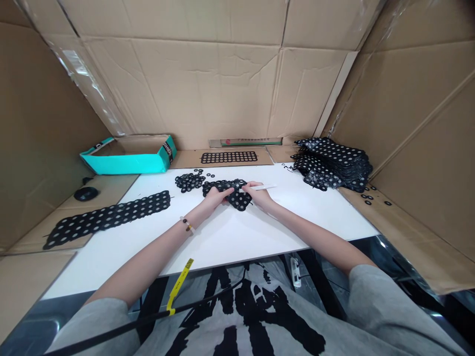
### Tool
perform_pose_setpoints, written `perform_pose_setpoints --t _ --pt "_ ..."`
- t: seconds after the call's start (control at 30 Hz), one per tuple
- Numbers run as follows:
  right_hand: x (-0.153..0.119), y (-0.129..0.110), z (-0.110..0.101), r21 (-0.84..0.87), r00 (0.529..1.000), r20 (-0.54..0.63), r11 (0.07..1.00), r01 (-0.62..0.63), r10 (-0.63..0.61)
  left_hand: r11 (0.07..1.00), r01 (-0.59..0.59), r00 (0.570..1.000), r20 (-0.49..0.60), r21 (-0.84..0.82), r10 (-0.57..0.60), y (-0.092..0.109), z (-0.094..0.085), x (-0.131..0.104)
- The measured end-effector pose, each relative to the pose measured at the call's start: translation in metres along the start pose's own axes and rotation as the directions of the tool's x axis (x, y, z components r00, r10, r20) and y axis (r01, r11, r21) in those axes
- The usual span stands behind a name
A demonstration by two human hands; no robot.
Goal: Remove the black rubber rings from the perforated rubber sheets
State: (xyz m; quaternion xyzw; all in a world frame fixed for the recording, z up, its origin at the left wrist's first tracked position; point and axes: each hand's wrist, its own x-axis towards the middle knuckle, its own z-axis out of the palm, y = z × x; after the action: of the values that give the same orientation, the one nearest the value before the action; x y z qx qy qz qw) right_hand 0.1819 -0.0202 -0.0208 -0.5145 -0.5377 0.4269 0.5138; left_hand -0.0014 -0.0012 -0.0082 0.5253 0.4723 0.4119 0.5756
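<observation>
Near the middle of the white board, my left hand (216,196) grips a folded black sheet of joined rings (239,199), its thumb lying across the top. My right hand (260,196) is closed around a slim white pen-like tool (264,187) and meets the sheet's right side. The tool's tip is hard to make out against the sheet. Just left of the sheet lies a heap of loose black rings (189,182), with a few more rings scattered behind it.
A long black ring sheet (111,216) lies at left, beside a round black object (86,193). A turquoise box (126,164) stands at back left. One flat ring sheet (229,157) is at the back. Stacked ring sheets (334,163) lie at right. Cardboard walls (208,89) enclose the board.
</observation>
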Motion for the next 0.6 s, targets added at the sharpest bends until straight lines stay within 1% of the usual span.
perform_pose_setpoints --t 0.1,0.2,0.27,0.4,0.5,0.6 --pt "0.001 0.001 0.0 0.013 1.0 -0.007 1.0 -0.015 0.015 0.998 -0.035 0.999 0.027 0.045 0.034 -0.001 -0.002 0.001" --pt "0.001 0.001 0.001 0.01 1.0 -0.015 1.0 -0.01 0.01 0.998 -0.025 0.999 -0.024 0.058 0.026 -0.002 0.0 0.0" --pt "0.0 0.001 0.002 -0.012 0.999 -0.033 1.0 0.016 -0.017 1.0 -0.014 0.999 -0.051 0.021 0.015 -0.004 0.003 0.0" --pt "-0.002 0.001 0.006 -0.053 0.994 -0.06 0.995 0.088 -0.091 0.998 -0.025 0.998 -0.057 -0.057 0.021 -0.01 0.007 0.0" --pt "-0.005 0.002 0.008 -0.098 0.99 -0.071 0.988 0.118 -0.125 0.998 -0.03 0.999 -0.046 -0.046 0.028 -0.013 0.008 -0.001" --pt "-0.01 0.005 0.011 -0.184 0.983 -0.068 0.97 0.158 -0.173 0.999 -0.017 0.998 -0.057 -0.045 0.014 -0.012 0.008 -0.003"
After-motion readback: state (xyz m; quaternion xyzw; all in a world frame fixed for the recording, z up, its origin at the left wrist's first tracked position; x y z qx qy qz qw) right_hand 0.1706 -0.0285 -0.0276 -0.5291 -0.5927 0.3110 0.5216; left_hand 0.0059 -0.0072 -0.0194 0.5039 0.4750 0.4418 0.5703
